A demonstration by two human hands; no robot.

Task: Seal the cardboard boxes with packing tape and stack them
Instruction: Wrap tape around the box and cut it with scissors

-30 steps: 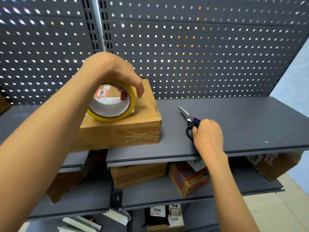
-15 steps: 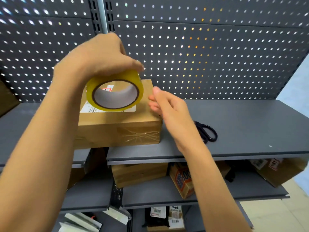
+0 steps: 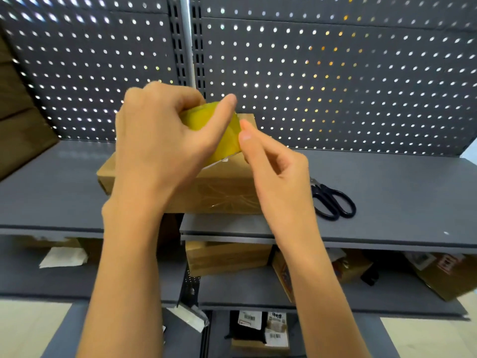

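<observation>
I have the roll of yellow packing tape (image 3: 216, 130) up off the shelf, wrapped in my left hand (image 3: 160, 140), fingers curled over its top and thumb laid across its face. My right hand (image 3: 273, 164) is just beside it on the right, forefinger and thumb tips pressed to the roll's edge, other fingers loosely curled; I read this as picking for the loose end, though I cannot tell whether any tape has lifted yet. Directly beneath both hands sits the cardboard box (image 3: 206, 195) on the grey shelf (image 3: 387, 182), its near face already showing clear tape. So the step in hand looks like starting a strip. Next I'd need to peel the end free and draw it down onto the box. The scissors (image 3: 333, 202) lie below and to the right of my right hand, within reach for the cut. More boxes (image 3: 227, 257) sit on the lower shelf beneath my wrists.
</observation>
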